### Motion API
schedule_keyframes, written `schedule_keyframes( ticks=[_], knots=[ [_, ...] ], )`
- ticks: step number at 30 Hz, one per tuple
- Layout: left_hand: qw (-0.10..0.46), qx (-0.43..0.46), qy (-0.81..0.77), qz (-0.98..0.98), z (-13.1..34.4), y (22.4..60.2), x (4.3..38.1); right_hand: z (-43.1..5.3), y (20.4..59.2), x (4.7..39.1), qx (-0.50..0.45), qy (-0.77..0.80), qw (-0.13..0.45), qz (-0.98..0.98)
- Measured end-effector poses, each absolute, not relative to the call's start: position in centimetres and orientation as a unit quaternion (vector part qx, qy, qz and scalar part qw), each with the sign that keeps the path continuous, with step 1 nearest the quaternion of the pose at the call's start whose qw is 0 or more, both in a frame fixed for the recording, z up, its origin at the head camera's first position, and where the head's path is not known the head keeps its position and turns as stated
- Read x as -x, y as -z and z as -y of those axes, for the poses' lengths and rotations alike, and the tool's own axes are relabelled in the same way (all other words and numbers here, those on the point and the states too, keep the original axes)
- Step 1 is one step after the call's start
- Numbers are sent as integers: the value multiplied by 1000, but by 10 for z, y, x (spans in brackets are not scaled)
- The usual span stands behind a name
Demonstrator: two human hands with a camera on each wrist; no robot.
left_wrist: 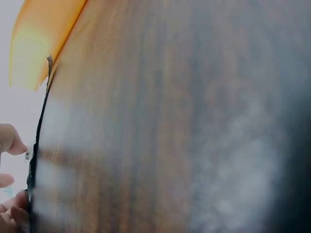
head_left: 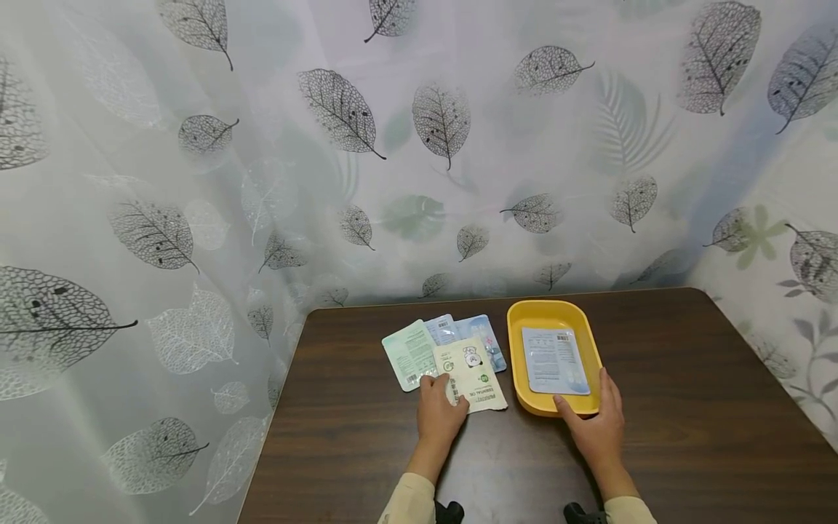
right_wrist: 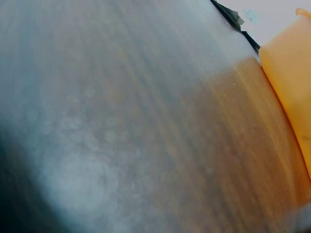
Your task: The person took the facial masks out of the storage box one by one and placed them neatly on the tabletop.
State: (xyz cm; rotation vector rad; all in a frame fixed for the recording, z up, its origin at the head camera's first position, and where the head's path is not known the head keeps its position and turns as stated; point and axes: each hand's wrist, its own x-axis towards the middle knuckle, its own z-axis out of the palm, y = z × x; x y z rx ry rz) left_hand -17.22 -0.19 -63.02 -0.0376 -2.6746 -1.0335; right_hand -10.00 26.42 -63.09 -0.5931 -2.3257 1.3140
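My left hand [head_left: 440, 415] pinches the lower left part of a flat cream packet [head_left: 481, 389], printed "ESSENTIAL OIL" with a small cartoon figure. This packet overlaps a green packet [head_left: 407, 356], a light blue packet [head_left: 441, 328] and another blue packet [head_left: 481, 333]. On the right, my right hand [head_left: 599, 429] grips the lower right corner of a yellow tray [head_left: 515, 349], thumb on the front rim and fingers along the outer side. A pale blue packet [head_left: 555, 360] lies inside the tray. At the left wrist view's edge, part of the left hand [left_wrist: 8, 141] shows.
Everything stands on a dark brown wooden table [head_left: 347, 407]. A leaf-printed curtain [head_left: 393, 182] hangs behind the table and along its sides. Two small black objects [head_left: 449, 512] show at the bottom edge, near the sleeves.
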Motion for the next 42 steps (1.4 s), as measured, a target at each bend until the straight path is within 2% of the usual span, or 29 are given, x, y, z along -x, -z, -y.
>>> schedule_keyframes(
  ticks=[12,20,28,36,42],
  knots=[
    [143,17,363,921,2,632,171,-265,633,99,212,-472,206,831],
    [71,3,368,927,2,618,178,-265,632,98,213,-476,205,828],
    [58,-16,356,932,1,608,184,-264,631,98,211,-477,205,828],
    [52,-18,377,925,-8,585,195,-264,631,99,211,-477,212,827],
    [65,20,433,899,-25,555,210,-264,632,99,211,-475,207,829]
  ],
)
